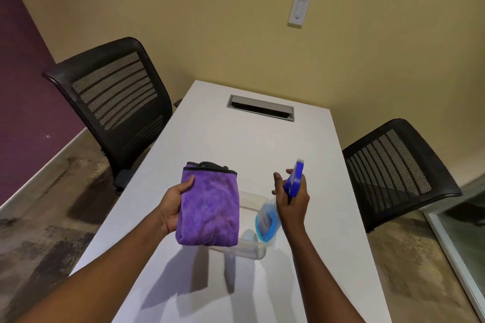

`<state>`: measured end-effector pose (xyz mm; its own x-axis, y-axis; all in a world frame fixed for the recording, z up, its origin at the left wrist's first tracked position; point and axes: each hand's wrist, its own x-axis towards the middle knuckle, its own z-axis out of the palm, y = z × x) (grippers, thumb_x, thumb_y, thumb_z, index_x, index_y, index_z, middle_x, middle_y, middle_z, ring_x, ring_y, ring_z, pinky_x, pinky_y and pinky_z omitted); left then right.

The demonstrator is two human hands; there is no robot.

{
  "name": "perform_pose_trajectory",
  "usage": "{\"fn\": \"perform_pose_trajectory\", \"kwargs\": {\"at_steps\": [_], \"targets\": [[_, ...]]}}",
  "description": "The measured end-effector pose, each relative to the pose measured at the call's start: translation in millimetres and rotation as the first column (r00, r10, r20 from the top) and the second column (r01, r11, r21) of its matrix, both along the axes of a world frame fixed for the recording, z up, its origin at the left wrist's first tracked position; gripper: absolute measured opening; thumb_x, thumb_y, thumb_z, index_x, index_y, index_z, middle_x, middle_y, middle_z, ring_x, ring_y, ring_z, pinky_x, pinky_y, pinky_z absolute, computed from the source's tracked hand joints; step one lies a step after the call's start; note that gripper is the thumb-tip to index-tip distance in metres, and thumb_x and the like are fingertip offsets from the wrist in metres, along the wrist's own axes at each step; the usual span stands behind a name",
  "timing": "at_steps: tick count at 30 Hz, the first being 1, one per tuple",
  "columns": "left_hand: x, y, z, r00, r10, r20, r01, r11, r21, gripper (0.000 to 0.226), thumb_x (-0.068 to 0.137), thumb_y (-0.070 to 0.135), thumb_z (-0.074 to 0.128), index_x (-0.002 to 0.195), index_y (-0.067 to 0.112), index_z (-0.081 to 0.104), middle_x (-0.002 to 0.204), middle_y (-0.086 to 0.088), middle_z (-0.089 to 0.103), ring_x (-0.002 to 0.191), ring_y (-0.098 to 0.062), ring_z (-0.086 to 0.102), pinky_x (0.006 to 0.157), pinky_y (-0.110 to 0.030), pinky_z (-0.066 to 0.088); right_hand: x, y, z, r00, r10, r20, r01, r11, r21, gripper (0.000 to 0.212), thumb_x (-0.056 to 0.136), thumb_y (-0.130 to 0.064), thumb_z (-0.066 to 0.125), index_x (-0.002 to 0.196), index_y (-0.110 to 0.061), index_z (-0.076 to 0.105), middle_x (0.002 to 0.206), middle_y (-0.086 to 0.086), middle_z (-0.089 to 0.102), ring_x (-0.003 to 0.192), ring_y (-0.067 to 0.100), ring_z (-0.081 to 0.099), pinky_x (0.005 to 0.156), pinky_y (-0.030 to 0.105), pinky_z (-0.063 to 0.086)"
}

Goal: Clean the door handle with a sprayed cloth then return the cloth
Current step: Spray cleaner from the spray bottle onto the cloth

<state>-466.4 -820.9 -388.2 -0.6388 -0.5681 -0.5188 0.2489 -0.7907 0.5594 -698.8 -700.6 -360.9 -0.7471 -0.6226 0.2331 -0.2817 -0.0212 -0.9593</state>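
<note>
Cloth left (blurry sprayer, seemingly right)

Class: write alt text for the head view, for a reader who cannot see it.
A left hand holds a folded purple cloth; the right hand grips a blue spray bottle beside it, above a white table. A clear container sits below them, black mesh chairs either side.

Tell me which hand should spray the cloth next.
Right. The right hand grips the spray bottle at its blue trigger head, close beside the purple cloth; the left hand is occupied holding that cloth.
</note>
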Motion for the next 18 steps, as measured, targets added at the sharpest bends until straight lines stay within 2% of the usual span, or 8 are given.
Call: {"fn": "perform_pose_trajectory", "kwargs": {"at_steps": [5,10,12,14,18], "targets": [[3.5,-1.3,-1.7,1.000,0.024,-0.008,-0.024,1.000,0.013,0.037,0.082,0.038,0.063,0.106,0.010,0.071,0.100,-0.016,0.071,0.085,-0.036,0.070,0.074,-0.046,0.059,-3.6,-8.7,-19.1,1.000,-0.007,0.023,0.007,1.000,0.017,0.036,0.090,-0.025,0.068,0.119,-0.012,0.051,0.096,0.018,0.066,0.084,0.031,0.069,0.077,0.027,0.057],[5.7,-3.3,-4.9,0.999,0.050,-0.006,-0.050,0.999,0.014,0.039,0.084,0.038,0.062,0.109,0.010,0.069,0.102,-0.016,0.071,0.087,-0.035,0.070,0.075,-0.046,0.058,-7.0,-16.6,-29.8,1.000,-0.008,0.009,0.008,1.000,0.017,0.034,0.089,-0.023,0.069,0.118,-0.017,0.051,0.086,0.011,0.063,0.080,0.026,0.066,0.080,0.029,0.056],[6.7,-4.3,-6.8,0.998,0.062,-0.002,-0.062,0.998,0.017,0.038,0.084,0.038,0.063,0.108,0.010,0.070,0.101,-0.016,0.071,0.086,-0.035,0.070,0.074,-0.046,0.058,-8.7,-19.0,-33.7,1.000,0.003,0.000,-0.003,1.000,0.013,0.035,0.090,-0.022,0.068,0.121,-0.018,0.051,0.087,-0.002,0.062,0.078,0.008,0.064,0.081,0.018,0.053],[7.7,-5.6,-8.4,0.997,0.071,0.005,-0.071,0.997,0.018,0.038,0.084,0.038,0.063,0.107,0.010,0.071,0.101,-0.016,0.072,0.086,-0.035,0.071,0.074,-0.046,0.058,-10.5,-20.9,-37.2,1.000,0.012,-0.010,-0.012,1.000,0.023,0.042,0.089,-0.023,0.069,0.126,-0.014,0.052,0.096,-0.011,0.063,0.076,-0.001,0.062,0.073,0.005,0.048],[8.8,-7.6,-11.3,0.997,0.076,0.014,-0.077,0.997,0.025,0.038,0.085,0.038,0.061,0.110,0.010,0.069,0.101,-0.017,0.071,0.086,-0.035,0.071,0.075,-0.047,0.058,-12.9,-23.3,-42.6,0.999,0.033,0.013,-0.033,0.999,0.039,0.057,0.088,-0.025,0.071,0.138,-0.015,0.047,0.107,-0.006,0.068,0.081,-0.003,0.064,0.071,0.002,0.047]]}}
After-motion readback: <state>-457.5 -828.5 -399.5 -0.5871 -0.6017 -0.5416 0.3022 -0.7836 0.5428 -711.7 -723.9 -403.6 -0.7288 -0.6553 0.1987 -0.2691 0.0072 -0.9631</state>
